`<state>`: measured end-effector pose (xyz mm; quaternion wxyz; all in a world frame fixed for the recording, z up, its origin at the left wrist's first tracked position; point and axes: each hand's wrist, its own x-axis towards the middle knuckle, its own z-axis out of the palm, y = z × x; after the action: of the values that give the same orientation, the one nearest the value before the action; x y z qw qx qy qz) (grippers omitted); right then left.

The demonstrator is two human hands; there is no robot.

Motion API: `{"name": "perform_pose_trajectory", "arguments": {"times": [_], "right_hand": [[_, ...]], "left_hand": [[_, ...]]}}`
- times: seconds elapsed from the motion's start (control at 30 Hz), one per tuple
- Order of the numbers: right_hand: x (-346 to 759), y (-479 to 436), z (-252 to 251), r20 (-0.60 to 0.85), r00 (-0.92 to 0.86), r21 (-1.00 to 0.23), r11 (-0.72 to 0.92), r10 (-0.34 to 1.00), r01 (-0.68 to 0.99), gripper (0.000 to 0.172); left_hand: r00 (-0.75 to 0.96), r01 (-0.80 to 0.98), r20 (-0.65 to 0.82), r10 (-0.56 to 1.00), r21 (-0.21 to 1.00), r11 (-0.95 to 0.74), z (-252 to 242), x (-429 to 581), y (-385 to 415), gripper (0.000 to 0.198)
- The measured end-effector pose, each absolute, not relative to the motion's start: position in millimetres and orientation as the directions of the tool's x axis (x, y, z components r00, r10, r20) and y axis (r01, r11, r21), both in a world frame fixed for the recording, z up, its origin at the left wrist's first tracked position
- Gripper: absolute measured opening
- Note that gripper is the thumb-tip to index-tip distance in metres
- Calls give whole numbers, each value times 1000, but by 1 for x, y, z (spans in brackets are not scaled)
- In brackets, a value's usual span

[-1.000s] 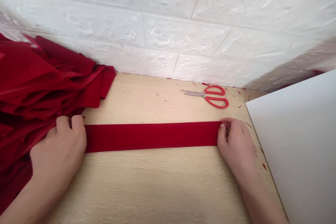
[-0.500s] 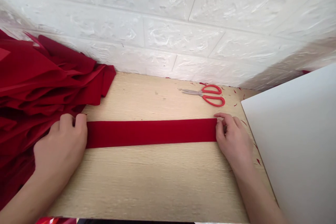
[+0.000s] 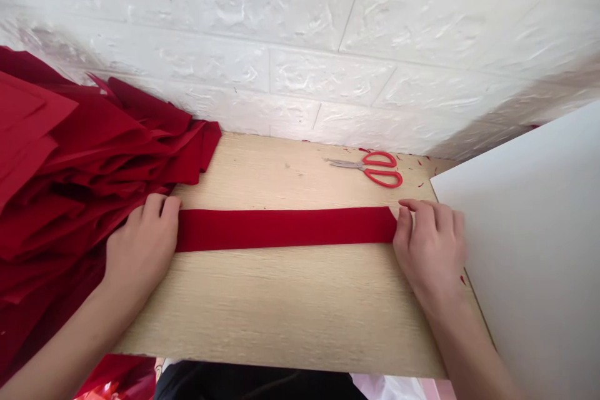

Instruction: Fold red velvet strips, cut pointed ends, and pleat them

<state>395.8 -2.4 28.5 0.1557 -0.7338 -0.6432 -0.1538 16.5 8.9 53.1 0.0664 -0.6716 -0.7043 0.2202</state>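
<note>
Red strip (image 3: 285,228) (flat) on table (image 3: 285,306)

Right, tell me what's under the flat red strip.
The red strip lies on the pale tabletop, which shows along both long edges; anything directly beneath the strip is covered and cannot be seen.

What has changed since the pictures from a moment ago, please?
The right hand has eased off the far right corner of the red strip, which now shows; whether it still touches that end is unclear. The view has shifted, bringing in the near edge of the table. The left hand stays at the strip's left end; the scissors stay put.
</note>
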Motion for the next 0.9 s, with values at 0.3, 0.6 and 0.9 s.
{"name": "perform_pose_trajectory", "arguments": {"times": [0.3, 0.6, 0.9], "right_hand": [[183, -30, 50, 331, -686, -88, 745, 648, 662, 71], [175, -6, 14, -26, -590, -314, 554, 807, 771, 90], [336, 2, 4, -67, -265, -150, 253, 962, 956, 74]], "left_hand": [[-43, 896, -108, 993, -443, -9, 48, 13, 5, 40], [-44, 902, -110, 993, -432, -8, 44, 10, 8, 44], [-60, 897, -120, 991, -442, 0, 46, 11, 7, 46]]}}
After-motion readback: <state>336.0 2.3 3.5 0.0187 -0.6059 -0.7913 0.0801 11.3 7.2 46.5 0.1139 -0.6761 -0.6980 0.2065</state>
